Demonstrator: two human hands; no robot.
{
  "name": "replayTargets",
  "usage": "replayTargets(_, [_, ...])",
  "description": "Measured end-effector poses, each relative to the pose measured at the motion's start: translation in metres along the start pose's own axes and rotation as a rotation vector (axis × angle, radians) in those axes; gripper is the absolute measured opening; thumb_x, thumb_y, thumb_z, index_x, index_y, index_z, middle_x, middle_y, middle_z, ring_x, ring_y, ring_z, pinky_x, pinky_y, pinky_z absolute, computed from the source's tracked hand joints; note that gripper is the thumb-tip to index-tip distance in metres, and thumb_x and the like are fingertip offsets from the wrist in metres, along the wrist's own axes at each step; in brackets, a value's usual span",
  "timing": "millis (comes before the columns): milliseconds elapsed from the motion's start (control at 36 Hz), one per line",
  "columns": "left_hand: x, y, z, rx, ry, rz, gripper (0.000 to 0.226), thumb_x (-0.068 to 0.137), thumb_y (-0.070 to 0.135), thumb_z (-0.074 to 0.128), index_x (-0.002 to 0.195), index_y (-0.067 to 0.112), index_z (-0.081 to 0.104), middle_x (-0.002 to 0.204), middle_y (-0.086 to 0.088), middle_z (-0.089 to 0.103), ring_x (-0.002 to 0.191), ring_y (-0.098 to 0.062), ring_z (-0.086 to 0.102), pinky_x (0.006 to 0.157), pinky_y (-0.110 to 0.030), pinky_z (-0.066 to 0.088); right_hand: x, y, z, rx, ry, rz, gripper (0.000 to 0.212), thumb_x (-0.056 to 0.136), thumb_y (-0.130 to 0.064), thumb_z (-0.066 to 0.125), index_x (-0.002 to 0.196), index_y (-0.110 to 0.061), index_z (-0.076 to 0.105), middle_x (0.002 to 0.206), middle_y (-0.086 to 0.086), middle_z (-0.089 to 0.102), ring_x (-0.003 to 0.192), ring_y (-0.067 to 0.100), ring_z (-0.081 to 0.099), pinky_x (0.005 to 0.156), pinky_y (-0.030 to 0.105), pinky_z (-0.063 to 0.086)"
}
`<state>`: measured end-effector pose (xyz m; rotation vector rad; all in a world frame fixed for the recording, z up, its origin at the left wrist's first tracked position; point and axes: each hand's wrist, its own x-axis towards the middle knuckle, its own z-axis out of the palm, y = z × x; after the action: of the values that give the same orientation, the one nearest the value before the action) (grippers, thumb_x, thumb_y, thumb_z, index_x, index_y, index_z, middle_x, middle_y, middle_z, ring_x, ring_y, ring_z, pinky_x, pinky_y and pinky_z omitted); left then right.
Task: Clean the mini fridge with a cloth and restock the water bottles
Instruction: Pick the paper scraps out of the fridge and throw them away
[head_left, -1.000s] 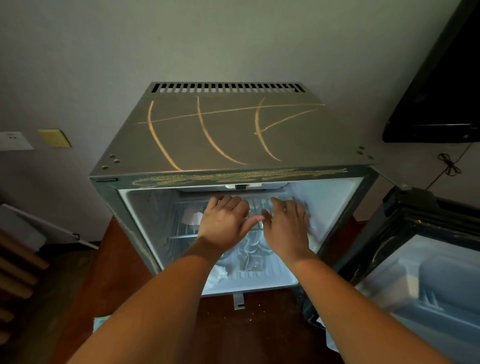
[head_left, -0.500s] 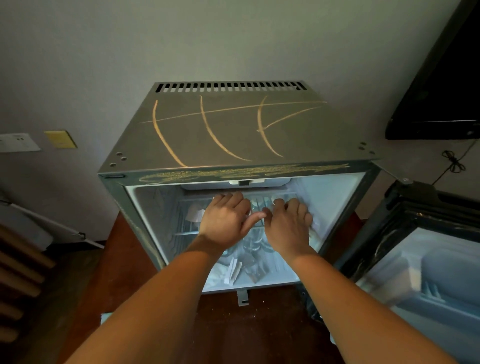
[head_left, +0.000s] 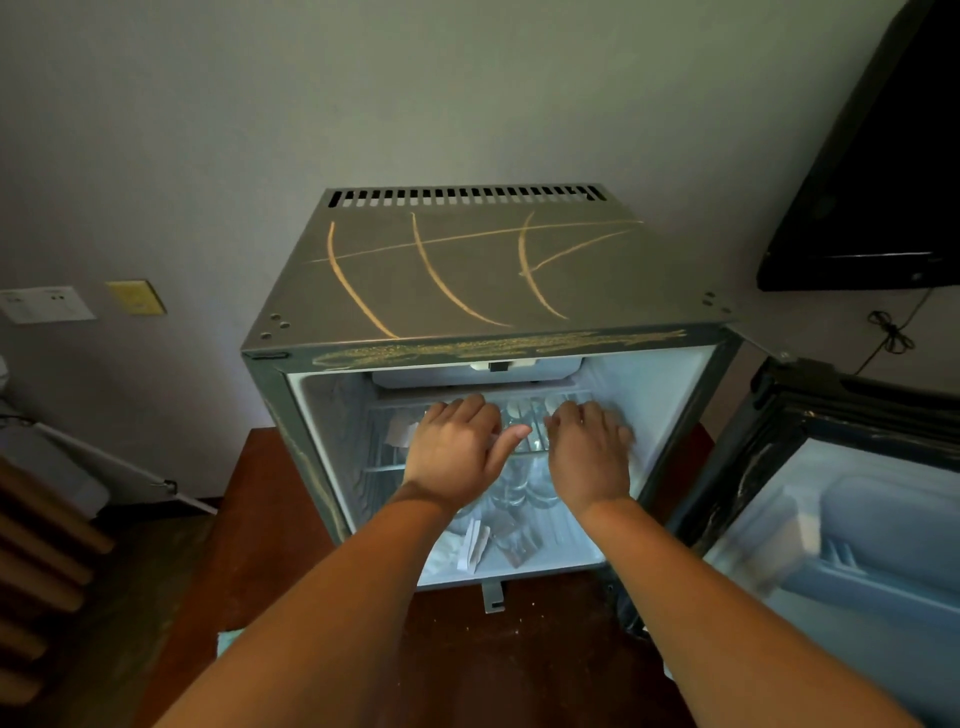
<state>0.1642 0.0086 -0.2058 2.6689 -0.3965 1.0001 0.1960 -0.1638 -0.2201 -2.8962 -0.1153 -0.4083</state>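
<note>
The grey mini fridge (head_left: 467, 280) stands open, with orange streaks across its top. Both my arms reach into its lit white inside. My left hand (head_left: 457, 447) lies palm down on the clear water bottles (head_left: 522, 421) lined up on the upper wire shelf (head_left: 382, 467), thumb spread to the right. My right hand (head_left: 589, 452) lies palm down on the bottles beside it, its fingertips blurred. More clear bottles (head_left: 514, 491) show below, between my wrists. Neither hand visibly closes round a bottle. I see no cloth in either hand.
The fridge door (head_left: 857, 519) hangs open to the right, its inner racks facing me. Small packets (head_left: 498, 543) lie on the fridge floor. The fridge sits on a dark wooden top (head_left: 249, 519). A black screen (head_left: 883, 182) hangs at the upper right, and wall sockets (head_left: 47, 304) are at the left.
My hands have drawn a little apart on the bottles, showing more bottle tops between them. My view has shifted slightly, so more of the fridge floor shows.
</note>
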Motion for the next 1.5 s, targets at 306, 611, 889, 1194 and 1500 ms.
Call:
replayTargets(306, [-0.016, 0.003, -0.010, -0.009, -0.079, -0.003, 0.057, 0.102, 0.052, 0.036, 0.075, 0.012, 0.066, 0.075, -0.005, 0.062, 0.064, -0.029, 0.059, 0.068, -0.037, 0.045, -0.008, 0.002, -0.008, 0.031, -0.041, 0.052, 0.029, 0.096, -0.007, 0.052, 0.123, -0.014, 0.054, 0.112, 0.014, 0.062, 0.109, 0.035, 0.054, 0.088, 0.039, 0.044])
replayTargets(611, [-0.005, 0.024, -0.018, -0.042, -0.205, -0.092, 0.056, 0.102, 0.058, 0.030, 0.103, 0.014, 0.065, 0.098, -0.005, 0.066, 0.082, -0.029, 0.064, 0.081, -0.038, 0.042, -0.027, -0.009, -0.031, 0.565, 0.204, 0.065, 0.013, 0.105, -0.028, 0.043, 0.103, -0.017, 0.051, 0.098, 0.001, 0.054, 0.085, 0.021, 0.056, 0.071, 0.041, 0.051])
replayTargets(889, [-0.009, 0.075, -0.012, -0.433, -0.222, -0.251, 0.061, 0.100, 0.054, 0.010, 0.127, 0.025, 0.056, 0.122, -0.002, 0.064, 0.105, -0.029, 0.062, 0.080, -0.039, 0.046, -0.083, 0.006, -0.043, 0.816, 0.180, 0.091, 0.004, 0.105, -0.035, 0.050, 0.103, -0.033, 0.047, 0.097, -0.013, 0.060, 0.086, 0.004, 0.063, 0.069, 0.023, 0.052])
replayTargets(1194, [-0.056, 0.141, 0.003, -0.502, -0.264, -0.083, 0.059, 0.098, 0.051, 0.011, 0.083, 0.013, 0.055, 0.072, -0.011, 0.064, 0.071, -0.039, 0.060, 0.064, -0.047, 0.046, -0.164, 0.062, -0.043, 0.757, 0.046, 0.230, 0.024, 0.102, -0.059, 0.035, 0.110, -0.042, 0.049, 0.092, -0.017, 0.067, 0.085, -0.006, 0.061, 0.065, 0.012, 0.043])
replayTargets(1500, [-0.122, 0.244, 0.033, -0.468, -0.334, -0.077, 0.043, 0.098, 0.046, 0.013, 0.076, 0.023, 0.042, 0.065, -0.006, 0.060, 0.065, -0.036, 0.058, 0.063, -0.035, 0.030, -0.246, 0.147, -0.036, 0.954, -0.066, 0.313, 0.024, 0.106, -0.048, 0.039, 0.118, -0.034, 0.056, 0.096, -0.008, 0.071, 0.084, 0.007, 0.069, 0.075, 0.042, 0.060])
